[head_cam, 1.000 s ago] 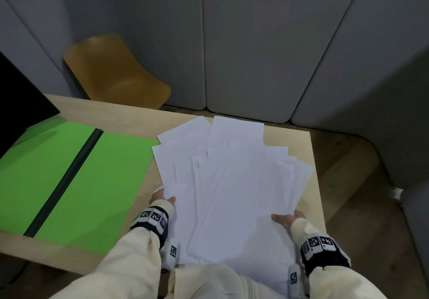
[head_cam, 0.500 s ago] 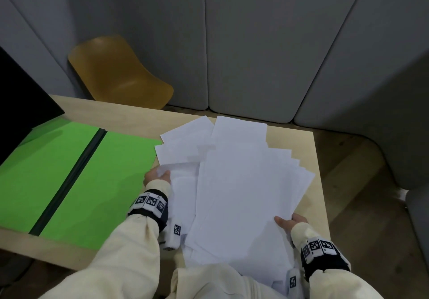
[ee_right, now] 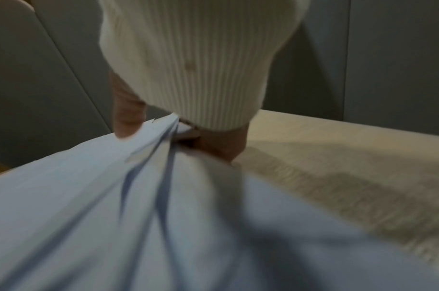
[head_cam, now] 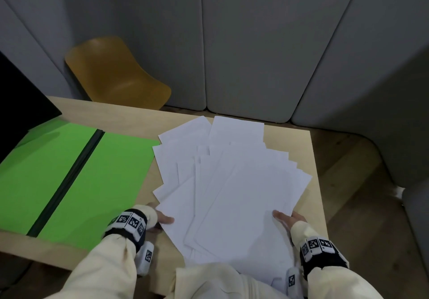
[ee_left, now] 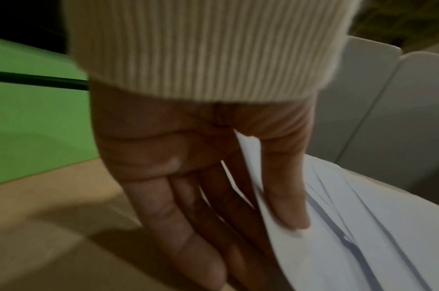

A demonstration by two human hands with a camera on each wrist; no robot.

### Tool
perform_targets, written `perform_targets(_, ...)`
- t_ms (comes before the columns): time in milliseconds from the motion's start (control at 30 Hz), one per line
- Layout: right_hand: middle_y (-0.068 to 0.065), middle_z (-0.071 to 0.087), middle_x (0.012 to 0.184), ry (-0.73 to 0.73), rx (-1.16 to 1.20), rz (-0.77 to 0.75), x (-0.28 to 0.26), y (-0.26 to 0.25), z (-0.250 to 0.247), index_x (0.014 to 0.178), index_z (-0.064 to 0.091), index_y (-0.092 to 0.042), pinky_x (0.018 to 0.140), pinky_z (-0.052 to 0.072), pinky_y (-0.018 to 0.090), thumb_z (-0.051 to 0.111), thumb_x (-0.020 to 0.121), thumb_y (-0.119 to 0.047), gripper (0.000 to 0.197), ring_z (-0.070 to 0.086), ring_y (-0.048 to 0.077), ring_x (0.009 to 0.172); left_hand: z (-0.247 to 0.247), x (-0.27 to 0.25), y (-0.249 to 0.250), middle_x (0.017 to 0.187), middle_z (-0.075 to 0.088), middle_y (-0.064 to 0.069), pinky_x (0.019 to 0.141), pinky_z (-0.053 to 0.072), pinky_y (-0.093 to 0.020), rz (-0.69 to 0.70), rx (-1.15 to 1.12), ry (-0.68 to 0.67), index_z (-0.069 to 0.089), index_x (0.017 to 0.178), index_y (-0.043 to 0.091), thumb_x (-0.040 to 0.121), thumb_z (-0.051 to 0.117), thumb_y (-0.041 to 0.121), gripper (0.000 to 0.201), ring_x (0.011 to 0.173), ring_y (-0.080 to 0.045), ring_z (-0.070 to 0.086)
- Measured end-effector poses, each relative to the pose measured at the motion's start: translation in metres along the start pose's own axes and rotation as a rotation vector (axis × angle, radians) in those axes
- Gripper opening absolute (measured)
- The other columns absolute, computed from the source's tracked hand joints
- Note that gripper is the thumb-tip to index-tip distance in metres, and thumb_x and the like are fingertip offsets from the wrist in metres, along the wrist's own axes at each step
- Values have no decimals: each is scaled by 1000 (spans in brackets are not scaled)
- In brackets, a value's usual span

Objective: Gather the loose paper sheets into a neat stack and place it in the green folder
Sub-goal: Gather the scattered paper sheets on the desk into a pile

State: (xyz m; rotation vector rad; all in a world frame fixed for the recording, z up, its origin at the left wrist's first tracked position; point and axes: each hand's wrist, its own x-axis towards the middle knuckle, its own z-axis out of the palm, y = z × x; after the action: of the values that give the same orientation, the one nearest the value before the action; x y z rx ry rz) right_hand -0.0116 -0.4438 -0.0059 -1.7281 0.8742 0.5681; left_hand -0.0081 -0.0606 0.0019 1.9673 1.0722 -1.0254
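Several white paper sheets (head_cam: pixel 232 182) lie fanned out over the right half of the wooden table (head_cam: pixel 130 117). My left hand (head_cam: pixel 162 218) pinches their near left edge. In the left wrist view the left hand (ee_left: pixel 263 226) has its thumb on top of the paper sheets (ee_left: pixel 363 236) and its fingers underneath. My right hand (head_cam: pixel 284 217) holds the near right edge the same way. The right wrist view shows the right hand (ee_right: pixel 173 137) with its thumb pressed on the lifted paper sheets (ee_right: pixel 89 196). The green folder (head_cam: pixel 69 178) lies open and flat to the left, also seen as the green folder (ee_left: pixel 39 118).
A black slanted panel (head_cam: pixel 18 103) overhangs the folder's far left corner. A yellow chair (head_cam: pixel 111 73) stands behind the table against grey padded wall panels (head_cam: pixel 255 43). The table's right edge (head_cam: pixel 318 182) runs close beside the sheets.
My left hand drew back from the far left of the fan toward the near edge. The sheets it had lifted have come down into a wider fan. The right hand stayed put.
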Motion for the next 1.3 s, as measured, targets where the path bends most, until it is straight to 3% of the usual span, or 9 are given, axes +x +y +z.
perform_targets(100,15,55,130,57,36,1,-4,-2,9,136,42,-2,104,36,42,78,73,-30,78,51,37,121,15,-24,5,133,52,-17,74,59,-31,85,187,12,29,143,6,73,78,30,88,119,-29,57)
perform_targets(200,19,51,136,76,-82,8,-11,-7,13,138,37,-1,104,37,43,76,75,-30,79,48,39,124,32,-34,11,107,60,-4,47,52,-14,156,295,-22,38,123,11,77,73,39,64,103,-19,53)
perform_targets(333,24,59,124,135,-51,-24,-11,-7,5,129,48,4,90,42,36,71,80,-15,57,56,41,114,31,-29,19,106,68,-2,97,46,-25,269,100,87,66,104,14,81,68,37,33,119,-24,58)
perform_targets(433,25,62,120,171,35,-17,-10,-5,5,124,52,5,96,44,42,73,78,-13,54,59,40,107,30,-21,23,60,56,9,87,46,-19,384,-48,195,56,53,23,80,67,6,33,88,-21,64)
perform_targets(700,22,55,132,159,40,52,-8,-5,7,132,45,6,104,41,43,81,70,-21,76,53,39,119,56,-31,8,30,55,3,34,37,-14,378,76,-173,63,59,12,77,67,-4,24,22,-7,44)
perform_targets(833,21,62,114,181,-61,5,-12,-7,-1,127,47,5,94,44,41,77,74,-23,66,58,37,99,44,-13,13,41,62,-1,41,43,-15,370,-245,140,64,52,12,79,63,-1,30,35,-14,52)
perform_targets(933,26,61,120,187,-4,-36,-10,-7,-13,125,49,6,95,43,42,74,78,-17,58,58,36,96,19,-2,21,85,72,-11,74,52,-25,295,-383,441,69,82,9,78,68,6,5,74,-23,65)
perform_targets(1067,29,54,129,248,112,-14,-11,-14,-21,129,44,10,103,37,44,70,81,-13,59,51,45,119,14,9,32,129,46,-14,96,46,-36,177,-317,464,54,118,6,72,76,16,52,109,-33,57)
perform_targets(1300,27,54,131,311,197,25,-5,-42,-8,129,46,11,104,37,42,66,84,-9,53,51,43,120,28,8,56,135,32,-7,105,38,-39,259,17,477,47,125,18,66,80,19,68,126,-29,35)
